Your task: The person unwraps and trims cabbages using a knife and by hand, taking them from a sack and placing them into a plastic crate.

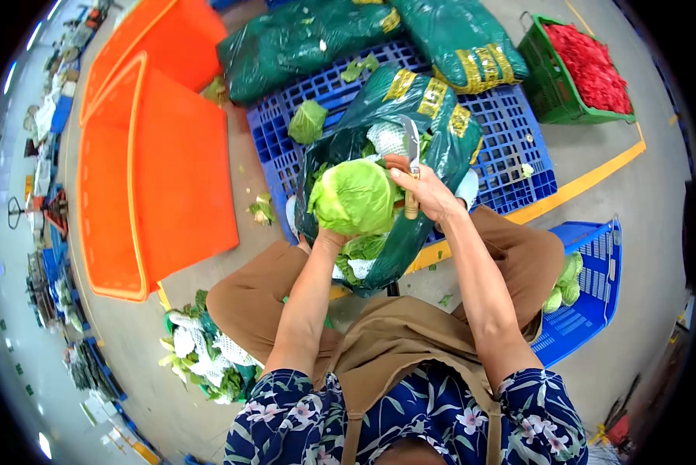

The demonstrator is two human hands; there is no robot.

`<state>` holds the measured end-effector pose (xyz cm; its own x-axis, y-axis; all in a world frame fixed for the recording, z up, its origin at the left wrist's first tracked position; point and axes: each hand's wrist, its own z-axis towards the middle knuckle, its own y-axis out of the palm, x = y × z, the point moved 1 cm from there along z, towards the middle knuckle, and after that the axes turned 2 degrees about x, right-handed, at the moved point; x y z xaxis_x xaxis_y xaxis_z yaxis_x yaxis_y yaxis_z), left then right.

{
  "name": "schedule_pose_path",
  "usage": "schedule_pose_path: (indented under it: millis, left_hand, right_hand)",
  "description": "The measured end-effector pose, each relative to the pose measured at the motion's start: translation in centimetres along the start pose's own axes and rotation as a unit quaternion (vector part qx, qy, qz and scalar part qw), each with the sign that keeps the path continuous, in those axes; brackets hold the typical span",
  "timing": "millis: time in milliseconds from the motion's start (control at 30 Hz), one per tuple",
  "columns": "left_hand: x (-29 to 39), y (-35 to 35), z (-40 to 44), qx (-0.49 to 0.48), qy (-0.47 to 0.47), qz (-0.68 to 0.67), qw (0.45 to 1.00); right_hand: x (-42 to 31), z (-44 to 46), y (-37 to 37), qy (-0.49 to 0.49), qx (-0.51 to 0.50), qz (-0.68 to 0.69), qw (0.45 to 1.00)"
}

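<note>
A round green cabbage (354,197) rests on my left hand (334,235), which curls under its lower left side, most fingers hidden. My right hand (429,192) grips the wooden handle of a knife (411,151) at the cabbage's right, blade pointing up and away from me. Beneath both hands lies an open green plastic bag (441,147), with more cabbages and white foam netting (386,138) inside it. A loose cabbage (307,122) sits on the blue pallet (510,151) beyond the bag.
Orange tubs (185,170) stand at the left. Closed green bags (309,46) lie on the pallet's far side. A green crate (545,85) holds red material. At right is a blue basket (596,302) with cabbages; leaves and netting (201,353) are piled at lower left.
</note>
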<state>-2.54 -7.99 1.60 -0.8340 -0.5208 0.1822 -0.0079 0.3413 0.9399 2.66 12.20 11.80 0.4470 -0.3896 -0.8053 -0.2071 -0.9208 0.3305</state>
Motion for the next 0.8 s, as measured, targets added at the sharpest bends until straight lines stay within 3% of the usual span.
schedule_pose_path:
  millis: [67,100,233,333,400,467,600,633,700,767,800]
  left_hand:
    - [-1.5,4.0,0.4,-0.076,0.035,-0.009,0.996]
    - [-2.2,7.0,-0.1,-0.103,0.100,0.118,0.983]
    - [-4.4,11.8,0.4,-0.064,0.133,0.178,0.973]
    - [-3.8,14.3,-0.4,-0.110,-0.031,0.140,0.984]
    - [-2.1,13.9,0.6,-0.129,-0.131,0.183,0.966]
    - [-2.1,14.1,-2.2,-0.123,-0.174,0.145,0.966]
    - [-1.4,13.3,-6.1,-0.042,-0.240,0.242,0.939]
    - [-2.8,16.0,-8.4,0.015,-0.220,0.315,0.923]
    - [-3.0,13.6,-9.3,-0.041,-0.292,0.358,0.886]
    - [-3.7,12.1,-10.9,-0.069,-0.368,0.402,0.836]
    - [-3.8,11.7,-11.9,-0.056,-0.370,0.471,0.799]
  right_hand:
    - [-1.7,-3.9,0.1,-0.041,0.012,0.016,0.999]
    - [-2.3,-5.6,-0.2,-0.052,0.009,0.026,0.998]
    - [-4.5,-12.1,-1.0,-0.102,0.000,0.092,0.990]
    - [-6.3,-15.7,-1.5,-0.097,0.025,0.091,0.991]
    - [-7.0,-17.7,-2.0,-0.069,0.073,0.146,0.984]
    - [-6.8,-19.4,-2.7,-0.026,0.109,0.147,0.983]
    - [-5.8,-21.0,-3.3,-0.006,-0.040,0.187,0.981]
    - [-5.3,-21.0,-2.8,-0.002,-0.054,0.169,0.984]
    - [-4.9,-20.3,-1.5,0.002,-0.064,0.121,0.991]
    - [-4.3,-18.1,-1.4,-0.013,-0.094,0.205,0.974]
    - [-4.8,-17.7,-0.7,-0.016,-0.063,0.254,0.965]
